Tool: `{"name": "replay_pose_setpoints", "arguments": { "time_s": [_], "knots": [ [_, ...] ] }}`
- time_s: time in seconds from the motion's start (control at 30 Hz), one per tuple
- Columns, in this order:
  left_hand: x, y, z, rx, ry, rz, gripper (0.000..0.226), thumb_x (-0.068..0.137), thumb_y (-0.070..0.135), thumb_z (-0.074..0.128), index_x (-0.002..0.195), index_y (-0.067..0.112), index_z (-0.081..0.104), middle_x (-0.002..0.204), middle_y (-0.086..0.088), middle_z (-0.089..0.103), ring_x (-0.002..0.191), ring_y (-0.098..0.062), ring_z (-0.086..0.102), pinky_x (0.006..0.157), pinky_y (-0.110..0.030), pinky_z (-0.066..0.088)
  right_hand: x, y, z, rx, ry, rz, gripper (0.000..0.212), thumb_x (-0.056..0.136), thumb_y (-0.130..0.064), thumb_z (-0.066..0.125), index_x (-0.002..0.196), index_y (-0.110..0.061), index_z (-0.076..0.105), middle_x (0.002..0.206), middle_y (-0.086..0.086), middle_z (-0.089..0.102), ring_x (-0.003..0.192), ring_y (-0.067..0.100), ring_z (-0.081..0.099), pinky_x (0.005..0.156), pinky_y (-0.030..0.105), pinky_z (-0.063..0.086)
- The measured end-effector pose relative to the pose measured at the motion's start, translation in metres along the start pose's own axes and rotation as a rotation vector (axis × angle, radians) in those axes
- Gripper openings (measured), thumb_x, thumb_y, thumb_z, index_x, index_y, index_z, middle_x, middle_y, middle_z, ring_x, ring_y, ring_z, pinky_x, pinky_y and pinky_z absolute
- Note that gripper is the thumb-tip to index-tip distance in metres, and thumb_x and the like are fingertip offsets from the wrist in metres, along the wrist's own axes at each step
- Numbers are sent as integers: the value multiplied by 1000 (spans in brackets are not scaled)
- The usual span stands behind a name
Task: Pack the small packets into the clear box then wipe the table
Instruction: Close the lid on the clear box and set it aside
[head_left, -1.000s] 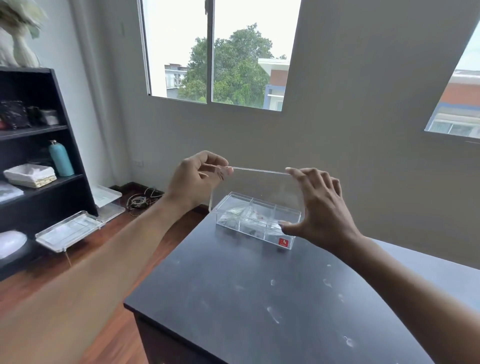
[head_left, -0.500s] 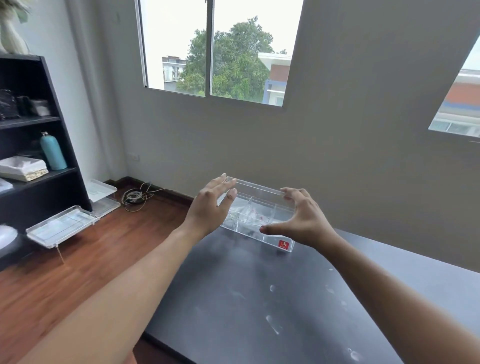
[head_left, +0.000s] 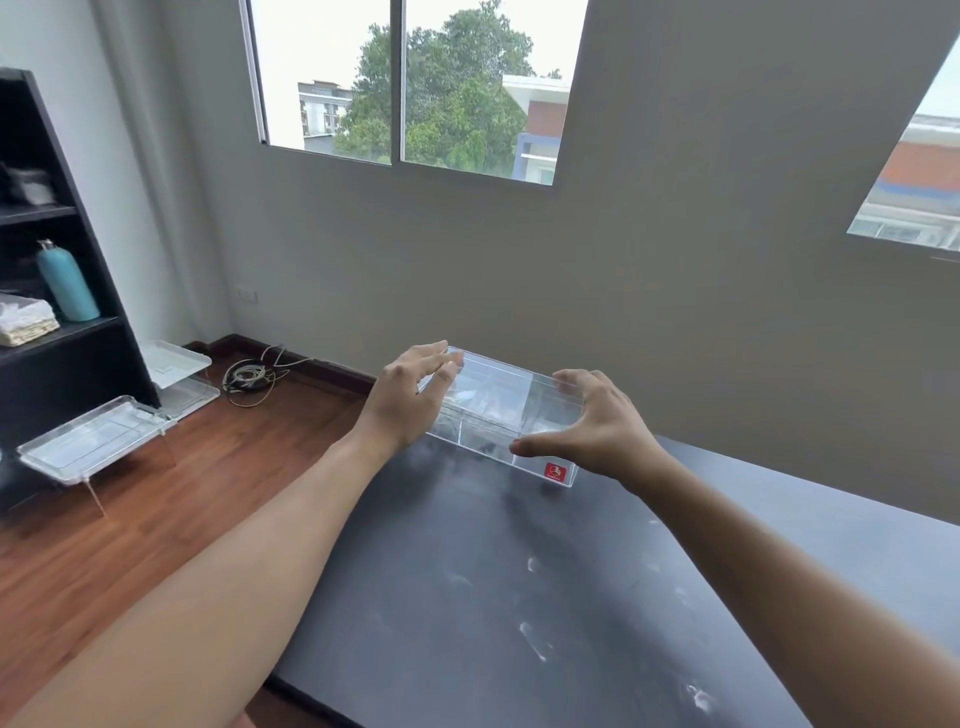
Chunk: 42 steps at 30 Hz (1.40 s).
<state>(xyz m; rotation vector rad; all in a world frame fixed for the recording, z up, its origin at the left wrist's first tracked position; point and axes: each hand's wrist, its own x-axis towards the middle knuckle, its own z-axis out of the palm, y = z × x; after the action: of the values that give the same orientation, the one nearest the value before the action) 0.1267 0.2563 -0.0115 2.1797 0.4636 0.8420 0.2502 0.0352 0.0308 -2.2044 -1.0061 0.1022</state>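
Your left hand and right hand, fingers spread, rest on the lid ends of the clear box at frame centre on the bench; likely light, stiff, slick acrylic, so grip its short ends.

One clear box, one table, two hands, one teal bottle

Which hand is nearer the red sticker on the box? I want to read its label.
Right. The right hand rests just above the red sticker; the left hand is at the clear box's opposite end.
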Motion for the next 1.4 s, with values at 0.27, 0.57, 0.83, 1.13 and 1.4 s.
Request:
{"name": "replay_pose_setpoints", "arguments": {
  "time_s": [0.27,0.57,0.83,1.13,1.4],
  "knots": [
    [0,-6,7,-2,-35,-30,37,104,31,49,138,24,64,154,0,48,143,-7,40,98,1,25,5,-1,0,-16,-29,14,110,49,-55,98,143,-21,53,133,-9,54,127,10,51,97,22,35],
    [-2,-10,4,-9,-28,-41,36,103,31,52,135,22,66,152,0,51,139,-8,46,104,-17,36,5,0,-2,-6,-105,36,113,50,-62,95,145,-21,50,140,-9,53,133,12,48,107,28,39],
    [-7,-15,-2,0,-41,-59,41,103,39,48,139,26,62,146,6,58,134,-6,51,114,-31,41,5,1,-1,-28,-119,1,114,51,-65,93,146,-20,49,141,-8,53,134,11,48,108,26,37],
    [-8,-13,-3,36,-33,-70,42,101,42,48,140,28,61,145,8,58,133,-7,53,114,-36,42,9,4,-3,-53,-145,-27,115,52,-66,92,147,-19,48,142,-8,52,136,12,47,110,27,36],
    [-6,-16,-3,77,-43,-84,44,101,42,48,142,30,58,147,7,57,137,-9,49,112,-27,37,13,12,2,-64,-141,-65,110,56,-70,88,146,-21,48,134,-10,52,128,9,48,102,22,35]
  ]
}}
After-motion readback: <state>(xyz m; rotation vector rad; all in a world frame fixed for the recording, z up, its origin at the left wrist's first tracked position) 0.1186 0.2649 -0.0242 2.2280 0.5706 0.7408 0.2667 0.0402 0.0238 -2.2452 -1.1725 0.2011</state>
